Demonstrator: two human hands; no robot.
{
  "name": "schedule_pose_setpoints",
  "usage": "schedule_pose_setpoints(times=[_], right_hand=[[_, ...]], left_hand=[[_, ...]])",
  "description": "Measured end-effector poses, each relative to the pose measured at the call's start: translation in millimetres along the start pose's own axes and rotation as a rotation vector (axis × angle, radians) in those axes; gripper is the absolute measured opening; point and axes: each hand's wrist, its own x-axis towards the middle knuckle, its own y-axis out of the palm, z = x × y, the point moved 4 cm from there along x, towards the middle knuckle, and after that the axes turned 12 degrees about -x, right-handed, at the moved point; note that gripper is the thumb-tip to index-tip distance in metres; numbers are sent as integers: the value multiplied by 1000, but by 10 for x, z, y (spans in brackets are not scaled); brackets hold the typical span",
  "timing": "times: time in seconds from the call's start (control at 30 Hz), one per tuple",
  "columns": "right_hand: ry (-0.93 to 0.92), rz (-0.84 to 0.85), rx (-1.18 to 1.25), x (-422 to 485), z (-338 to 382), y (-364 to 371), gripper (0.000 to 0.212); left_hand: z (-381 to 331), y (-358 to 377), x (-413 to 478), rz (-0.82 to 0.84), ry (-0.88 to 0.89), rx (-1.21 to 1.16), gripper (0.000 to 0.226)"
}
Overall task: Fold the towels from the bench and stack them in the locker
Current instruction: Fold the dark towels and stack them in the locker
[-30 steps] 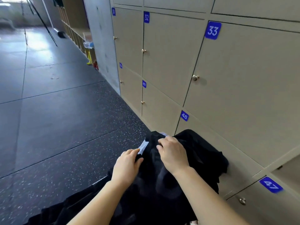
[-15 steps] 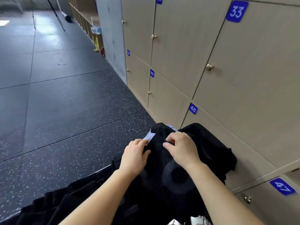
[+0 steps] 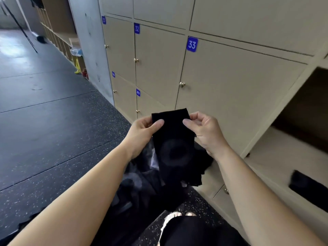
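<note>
Nearest, a heap of dark towels (image 3: 138,183) lies below. Above it, the left hand (image 3: 143,128) and right hand (image 3: 204,128) each pinch an upper corner of a black towel (image 3: 173,139), which hangs lengthwise. To fold well, keep the corners level and the edges matched. Farther right, the open locker (image 3: 276,157) holds one dark folded piece (image 3: 308,187).

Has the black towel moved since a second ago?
Yes. The black towel has risen off the pile, now hanging from the left hand and right hand before the locker door numbered 33.
</note>
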Motion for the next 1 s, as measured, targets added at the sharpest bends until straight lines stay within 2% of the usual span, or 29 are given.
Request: schedule_pose_setpoints(times=[0.13,0.27,0.3,0.4,0.47,0.53,0.6,0.7,0.77,0.8,0.87,0.97,1.0], right_hand=[[-85,-91,68,-240,424,-446,6],[-141,-175,19,-445,723,-931,2],[-141,-183,9,-500,769,-1055,7],[-106,-116,2,-696,822,-1347,21],[-57,-49,-24,-833,768,-1449,15],[-28,-76,-43,-929,705,-1547,7],[-54,-175,-40,-984,710,-1666,7],[-120,-316,-56,-1043,800,-1837,13],[-122,-371,-53,-1071,807,-1926,16],[-111,-384,-57,-1086,795,-1962,15],[-83,-377,-88,-1129,758,-2026,14],[-46,-319,-154,-1219,689,-2155,15],[-28,-302,-201,-1253,674,-2207,13]], left_hand=[[-378,499,13,84,56,37,20],[-688,1052,-35,178,83,16,24],[-757,1184,-47,200,88,19,23],[-943,1556,-106,260,87,1,22],[-1033,1774,-125,284,82,-17,25],[-1079,1946,-113,273,77,-29,26],[-1044,2047,-93,248,17,-31,37],[-830,2109,-156,303,-163,54,73],[-645,2116,-228,349,-191,108,80],[-573,2119,-255,371,-167,119,79],[-475,2141,-283,381,-77,174,63],[-456,2234,-320,318,51,224,15],[-458,2269,-332,308,76,195,7]])
